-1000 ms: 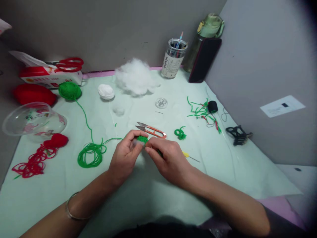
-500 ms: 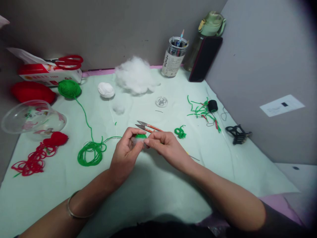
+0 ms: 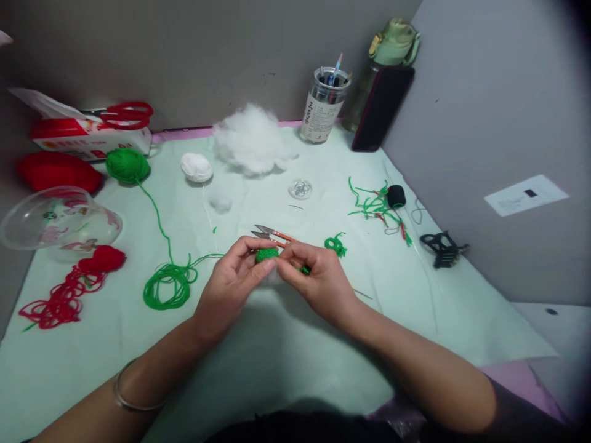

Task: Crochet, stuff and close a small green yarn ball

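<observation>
Here we are at the middle of the table, and the left hand (image 3: 231, 271) has the green crocheted piece (image 3: 266, 254) held between thumb and curled fingers, up off the cloth. In comes the right hand (image 3: 321, 280) from the other side — narrow, thumb and forefinger pinched together right at the piece's right edge. What sits between those fingertips is too small to tell, but a bit of green shows inside the curled fingers. A wisp of white stuffing (image 3: 273, 277) peeks out just below the piece.

Just beyond the hands lie the orange-handled snips (image 3: 281, 237), blades pointing left, handles partly hidden by the right hand. Over to the left, it's a loose coil of green yarn (image 3: 168, 288), with a strand running to the green yarn ball (image 3: 128, 166) at the far left. Near left, a red yarn tangle (image 3: 60, 298) sprawls below the clear plastic bowl (image 3: 99, 224).

Far side now: a big fluffy heap of stuffing (image 3: 252, 140), the white yarn ball (image 3: 196, 167) to its left, and the pen jar (image 3: 322, 114) to its right. Out on the right — green yarn scraps (image 3: 372, 203) beside the black spool (image 3: 396, 196), with a black claw clip (image 3: 443, 248) nearer.
</observation>
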`<state>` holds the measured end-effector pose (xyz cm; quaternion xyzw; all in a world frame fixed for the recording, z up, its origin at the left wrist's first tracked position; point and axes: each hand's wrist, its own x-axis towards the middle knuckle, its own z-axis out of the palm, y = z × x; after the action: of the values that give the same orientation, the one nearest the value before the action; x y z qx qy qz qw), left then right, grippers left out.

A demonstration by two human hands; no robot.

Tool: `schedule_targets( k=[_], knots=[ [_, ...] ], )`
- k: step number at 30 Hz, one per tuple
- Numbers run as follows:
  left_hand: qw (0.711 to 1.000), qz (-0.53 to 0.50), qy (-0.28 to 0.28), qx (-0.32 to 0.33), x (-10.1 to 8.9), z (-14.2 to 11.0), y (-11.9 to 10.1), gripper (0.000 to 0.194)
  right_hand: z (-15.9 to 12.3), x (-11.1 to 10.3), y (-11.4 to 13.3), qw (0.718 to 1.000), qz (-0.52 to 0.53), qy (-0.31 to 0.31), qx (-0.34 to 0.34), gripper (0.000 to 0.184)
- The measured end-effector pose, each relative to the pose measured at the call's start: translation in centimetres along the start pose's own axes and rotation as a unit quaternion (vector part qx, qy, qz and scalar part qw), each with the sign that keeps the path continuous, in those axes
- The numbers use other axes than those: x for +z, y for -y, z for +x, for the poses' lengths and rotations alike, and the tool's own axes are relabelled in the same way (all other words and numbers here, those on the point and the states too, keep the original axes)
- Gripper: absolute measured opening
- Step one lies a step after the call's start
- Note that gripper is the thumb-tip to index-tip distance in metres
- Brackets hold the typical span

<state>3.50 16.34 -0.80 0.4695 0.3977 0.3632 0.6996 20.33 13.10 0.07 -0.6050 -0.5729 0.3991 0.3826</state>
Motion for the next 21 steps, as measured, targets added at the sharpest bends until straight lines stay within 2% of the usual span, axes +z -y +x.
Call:
schedule_targets(
  k=[4, 8, 12, 14, 17, 21],
  knots=[
    [1.000, 0.018, -0.012, 0.018, 0.0, 0.2, 0.2, 0.019, -0.2, -0.3, 0.1, 0.999, -0.019, 0.037, -0.025, 0.026],
    [0.996, 0.055, -0.054, 0.044, 0.4, 0.3, 0.1, 0.013, -1.1, 0.4, 0.4, 0.995, -0.040, 0.051, -0.078, 0.021],
    [0.995, 0.050, -0.087, 0.023, 0.8, 0.1, 0.2, 0.006, -1.7, 1.3, 0.6, 0.991, -0.049, 0.049, -0.116, 0.020],
    [0.994, 0.049, -0.098, 0.014, 0.9, 0.0, 0.5, 0.005, -1.4, 1.4, 0.4, 0.993, -0.050, 0.037, -0.098, 0.022],
    [0.993, 0.036, -0.103, 0.033, 0.9, -0.2, 1.1, 0.007, -0.8, 1.3, 0.1, 0.998, -0.033, 0.020, -0.053, 0.026],
    [0.997, -0.008, -0.047, 0.053, 0.9, -0.5, 1.4, 0.006, -0.2, 1.0, -0.1, 1.000, 0.019, -0.002, 0.001, 0.022]
  ],
)
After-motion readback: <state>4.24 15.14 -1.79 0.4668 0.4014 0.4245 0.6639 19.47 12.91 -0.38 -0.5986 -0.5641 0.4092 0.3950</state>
